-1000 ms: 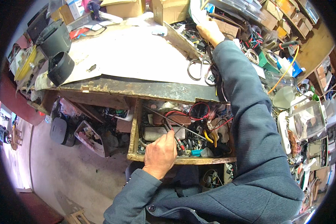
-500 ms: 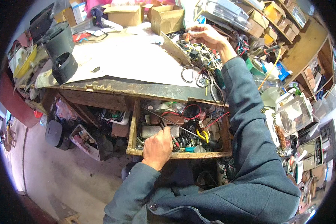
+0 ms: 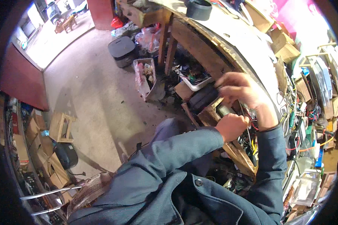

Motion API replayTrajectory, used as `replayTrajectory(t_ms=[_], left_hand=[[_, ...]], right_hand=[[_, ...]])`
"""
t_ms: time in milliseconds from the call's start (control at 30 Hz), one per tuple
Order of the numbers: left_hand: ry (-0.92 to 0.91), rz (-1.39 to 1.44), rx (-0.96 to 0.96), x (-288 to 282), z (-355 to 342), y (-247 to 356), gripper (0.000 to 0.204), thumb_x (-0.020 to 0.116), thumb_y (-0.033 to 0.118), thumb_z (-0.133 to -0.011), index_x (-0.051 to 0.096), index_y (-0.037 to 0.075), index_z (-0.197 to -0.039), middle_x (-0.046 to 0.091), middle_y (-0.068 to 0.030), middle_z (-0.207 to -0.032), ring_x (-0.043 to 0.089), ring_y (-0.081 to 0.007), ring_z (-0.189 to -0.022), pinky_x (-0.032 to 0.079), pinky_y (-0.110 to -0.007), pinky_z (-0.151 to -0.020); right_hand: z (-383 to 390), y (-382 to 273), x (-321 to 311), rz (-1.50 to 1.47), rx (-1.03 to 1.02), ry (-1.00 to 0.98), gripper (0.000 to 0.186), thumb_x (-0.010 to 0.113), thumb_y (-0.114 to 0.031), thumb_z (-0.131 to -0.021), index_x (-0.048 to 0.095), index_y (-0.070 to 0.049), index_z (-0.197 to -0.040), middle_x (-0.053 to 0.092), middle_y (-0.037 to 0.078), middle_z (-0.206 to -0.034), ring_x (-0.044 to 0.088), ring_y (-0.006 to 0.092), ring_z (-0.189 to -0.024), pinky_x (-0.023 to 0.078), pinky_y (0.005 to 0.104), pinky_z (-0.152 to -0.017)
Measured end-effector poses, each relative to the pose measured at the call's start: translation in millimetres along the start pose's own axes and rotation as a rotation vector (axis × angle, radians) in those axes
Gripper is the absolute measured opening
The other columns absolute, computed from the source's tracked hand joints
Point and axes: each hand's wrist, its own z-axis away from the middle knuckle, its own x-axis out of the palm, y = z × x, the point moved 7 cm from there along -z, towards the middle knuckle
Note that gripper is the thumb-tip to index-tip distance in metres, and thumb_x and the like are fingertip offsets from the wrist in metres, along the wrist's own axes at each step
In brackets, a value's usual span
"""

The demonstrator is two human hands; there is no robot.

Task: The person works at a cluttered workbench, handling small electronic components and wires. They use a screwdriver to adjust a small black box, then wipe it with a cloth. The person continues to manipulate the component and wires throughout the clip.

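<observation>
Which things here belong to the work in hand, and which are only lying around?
With the hands:
left hand, closest to the open drawer
right hand, blurred, near a dark object; grip unclear

Lying about:
dark grey bin
black cylinder
cardboard box

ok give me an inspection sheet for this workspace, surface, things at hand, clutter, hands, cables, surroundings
Surface: bench pale on top, edge worn; black round container on it.
Things at hand: open drawer crowded with mixed items; yellow handles show.
Clutter: pale bin on the floor holds mixed scraps.
Hands: left hand curled at the drawer, grip unclear; right hand blurred beside a dark object, contact unclear.
Cables: orange-yellow cable at far right.
Surroundings: wooden stand and cardboard boxes at left.
</observation>
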Motion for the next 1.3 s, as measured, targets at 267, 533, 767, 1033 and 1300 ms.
replayTrajectory(t_ms=[267, 533, 767, 1033, 1300], left_hand=[[0.240, 0.018, 0.258, 33, 12, -19, 0.039, 0.065, 0.023, -0.091, 0.065, 0.011, -0.128, 0.068, -0.0129, -0.128, 0.063, -0.0328, -0.124, 0.048, -0.048, -0.105], [0.069, 0.065, 0.091, 25, 15, -12, 0.044, 0.065, 0.029, -0.092, 0.062, 0.011, -0.133, 0.064, -0.0159, -0.135, 0.058, -0.0333, -0.129, 0.046, -0.048, -0.108], [0.065, 0.062, 0.049, 36, 14, -25, 0.049, 0.065, 0.033, -0.093, 0.059, 0.012, -0.138, 0.060, -0.0185, -0.140, 0.054, -0.0337, -0.134, 0.043, -0.048, -0.110], [0.082, 0.305, -0.137, 35, 0, -79, 0.051, 0.066, 0.034, -0.093, 0.057, 0.010, -0.138, 0.064, -0.0236, -0.132, 0.061, -0.0388, -0.124, 0.049, -0.051, -0.100], [-0.088, 0.015, -0.158, 28, -13, -82, 0.035, 0.063, 0.026, -0.098, 0.059, 0.007, -0.128, 0.068, -0.0167, -0.115, 0.066, -0.0316, -0.109, 0.052, -0.044, -0.093]], right_hand=[[-181, -2, 56, -0.036, -0.046, 0.005, 0.038, 0.072, -0.015, -0.091, 0.065, 0.004, -0.123, 0.072, 0.012, -0.090, 0.071, 0.0183, -0.078, 0.064, 0.0365, -0.068], [-145, -40, 75, 0.511, -0.429, 0.107, 0.029, 0.070, -0.015, -0.089, 0.071, 0.001, -0.113, 0.075, 0.012, -0.082, 0.073, 0.0176, -0.069, 0.058, 0.0346, -0.065], [21, -12, 75, 0.508, -0.635, 0.203, 0.020, 0.073, -0.018, -0.091, 0.073, -0.004, -0.105, 0.072, 0.016, -0.092, 0.072, 0.0326, -0.087, 0.057, 0.0408, -0.076], [66, 59, -5, 0.361, -0.660, 0.964, 0.014, 0.071, -0.018, -0.091, 0.068, -0.005, -0.095, 0.068, 0.017, -0.085, 0.069, 0.0374, -0.080, 0.056, 0.0431, -0.070], [83, 91, -21, 0.079, -0.726, 1.178, 0.016, 0.069, -0.017, -0.093, 0.066, -0.002, -0.088, 0.066, 0.018, -0.081, 0.068, 0.0376, -0.076, 0.055, 0.0425, -0.068]])
